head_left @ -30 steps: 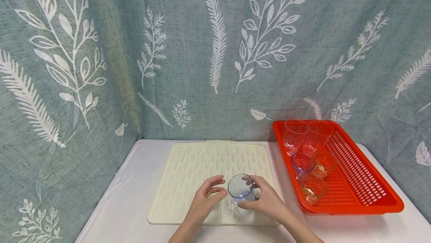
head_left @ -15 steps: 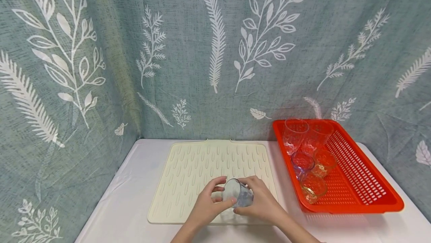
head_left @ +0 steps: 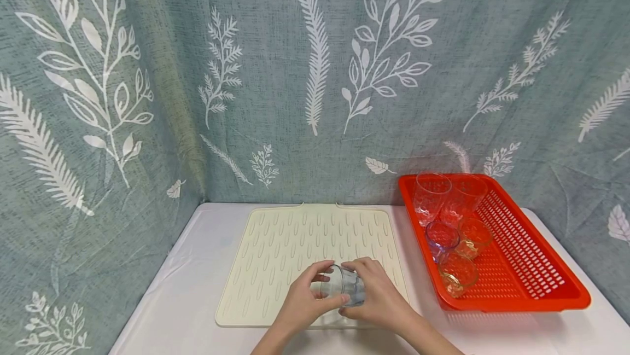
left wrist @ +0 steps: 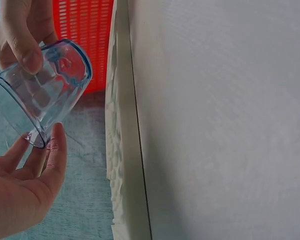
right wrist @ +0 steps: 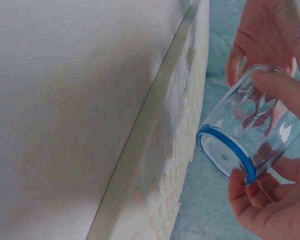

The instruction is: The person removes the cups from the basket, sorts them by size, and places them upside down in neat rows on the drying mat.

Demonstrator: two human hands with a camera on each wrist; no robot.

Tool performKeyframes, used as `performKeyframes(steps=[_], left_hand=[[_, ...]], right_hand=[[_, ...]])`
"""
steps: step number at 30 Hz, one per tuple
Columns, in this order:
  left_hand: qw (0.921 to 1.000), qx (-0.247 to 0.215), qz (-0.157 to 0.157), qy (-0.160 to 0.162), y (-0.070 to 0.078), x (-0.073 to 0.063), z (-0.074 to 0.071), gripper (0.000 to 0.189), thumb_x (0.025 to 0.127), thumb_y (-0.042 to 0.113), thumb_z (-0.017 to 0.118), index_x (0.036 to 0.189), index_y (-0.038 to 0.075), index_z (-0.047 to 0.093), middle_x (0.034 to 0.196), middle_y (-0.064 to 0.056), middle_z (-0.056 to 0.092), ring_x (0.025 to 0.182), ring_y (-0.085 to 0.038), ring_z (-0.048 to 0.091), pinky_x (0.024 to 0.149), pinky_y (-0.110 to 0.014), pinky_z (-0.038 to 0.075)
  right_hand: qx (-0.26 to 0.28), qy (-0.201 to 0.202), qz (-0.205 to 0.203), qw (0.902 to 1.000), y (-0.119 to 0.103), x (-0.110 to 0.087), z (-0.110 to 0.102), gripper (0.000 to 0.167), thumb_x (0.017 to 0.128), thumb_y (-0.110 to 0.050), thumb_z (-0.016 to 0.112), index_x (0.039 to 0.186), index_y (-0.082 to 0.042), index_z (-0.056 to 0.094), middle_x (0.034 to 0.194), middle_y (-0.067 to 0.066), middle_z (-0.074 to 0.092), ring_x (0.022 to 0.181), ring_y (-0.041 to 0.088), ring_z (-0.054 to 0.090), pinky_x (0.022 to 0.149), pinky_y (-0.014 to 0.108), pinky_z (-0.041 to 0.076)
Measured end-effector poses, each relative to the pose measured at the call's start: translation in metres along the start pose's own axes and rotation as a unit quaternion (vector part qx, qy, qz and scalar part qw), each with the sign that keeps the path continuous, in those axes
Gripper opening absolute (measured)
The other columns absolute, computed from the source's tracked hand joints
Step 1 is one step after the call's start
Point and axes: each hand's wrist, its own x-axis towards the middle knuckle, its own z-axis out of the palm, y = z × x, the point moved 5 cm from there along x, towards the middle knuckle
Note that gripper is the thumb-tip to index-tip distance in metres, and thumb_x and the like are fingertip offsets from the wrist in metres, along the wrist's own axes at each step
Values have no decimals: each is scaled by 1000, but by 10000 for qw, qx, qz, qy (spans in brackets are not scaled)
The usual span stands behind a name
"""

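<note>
A clear drinking glass (head_left: 353,288) with a bluish tint is held on its side over the front of the cream drying mat (head_left: 275,256), its mouth toward the left. My right hand (head_left: 378,296) grips the body near the base. With thumb and fingers my left hand (head_left: 304,296) holds the rim end. The left wrist view shows fingertips right at the rim of the glass (left wrist: 50,100). Seen from the right wrist, the thick blue base of the glass (right wrist: 230,145) points down and left, with fingertips against its edge.
A red perforated basket (head_left: 514,306) stands to the right of the mat. In it are two tall clear glasses (head_left: 429,207), a purple-tinted glass (head_left: 442,251) and two yellowish ones. The white table (head_left: 192,278) ends at a leaf-patterned curtain (head_left: 275,98).
The glass has tipped from upright to lying sideways, mouth to the left. My left hand has come from beside it to hold the rim, and the right hand has shifted slightly left.
</note>
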Motion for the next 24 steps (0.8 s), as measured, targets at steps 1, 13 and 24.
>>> performKeyframes(steps=[1, 13, 24], left_hand=[[10000, -35, -15, 11, 0, 0, 0, 64, 81, 33, 79, 136, 13, 53, 127, -8, 57, 112, -28, 53, 79, -28, 53], [9933, -1073, -427, -31, -9, -1, -4, 64, 88, 28, 72, 142, 5, 45, 133, -10, 53, 119, -30, 52, 89, -39, 52], [9794, -1866, -754, 188, -13, -2, -8, 65, 91, 28, 67, 145, 4, 39, 139, -13, 48, 121, -24, 50, 85, -30, 49]], right_hand=[[12, -4, 10, 10000, 0, 0, 0, 73, 60, -27, 93, 124, -13, 60, 115, -3, 54, 103, 15, 49, 81, 36, 49], [1259, -274, 696, 9892, 13, -1, 0, 75, 68, -39, 88, 132, -19, 55, 130, -1, 54, 117, 23, 48, 91, 49, 47], [3608, -486, 2023, 9091, 28, -1, 10, 72, 80, -24, 80, 143, -12, 45, 141, 13, 47, 123, 31, 47, 97, 47, 44]])
